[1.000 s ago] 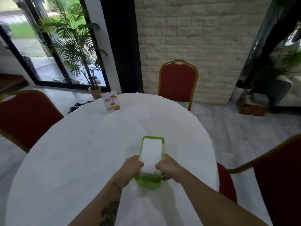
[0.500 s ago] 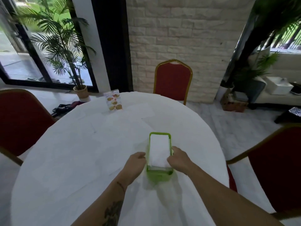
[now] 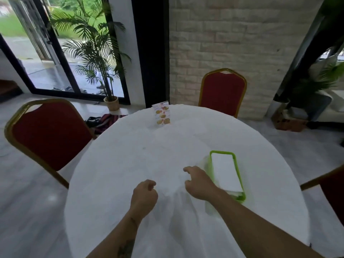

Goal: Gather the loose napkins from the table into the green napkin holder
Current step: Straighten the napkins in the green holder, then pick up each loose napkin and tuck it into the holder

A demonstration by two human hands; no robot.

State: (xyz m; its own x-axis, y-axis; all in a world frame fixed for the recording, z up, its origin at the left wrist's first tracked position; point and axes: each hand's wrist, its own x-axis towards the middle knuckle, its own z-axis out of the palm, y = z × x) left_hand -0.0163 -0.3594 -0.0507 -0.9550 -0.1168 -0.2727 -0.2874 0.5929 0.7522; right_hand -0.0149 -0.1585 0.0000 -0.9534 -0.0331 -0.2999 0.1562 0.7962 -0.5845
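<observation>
Bench (image 3: 115,183) round, under white cloth, red chairs around. Green napkin holder (image 3: 238,175) on near right part, filled with white napkins (image 3: 224,172), long axis pointing away toward far edge. Right hand (image 3: 200,183) just left of holder, closer to it, grip loose and empty, fingers half curled. Left hand (image 3: 144,196) further left, clenched to fist, nothing visible inside. Faint flat sheets toward far side, maybe loose napkins; cannot tell. Menu card (image 3: 161,113) at far edge.

Napkin holder (image 3: 239,175) on table (image 3: 115,174) right of centre, napkins (image 3: 224,172) inside, menu card (image 3: 161,113) at far edge, chair (image 3: 222,92) behind.
</observation>
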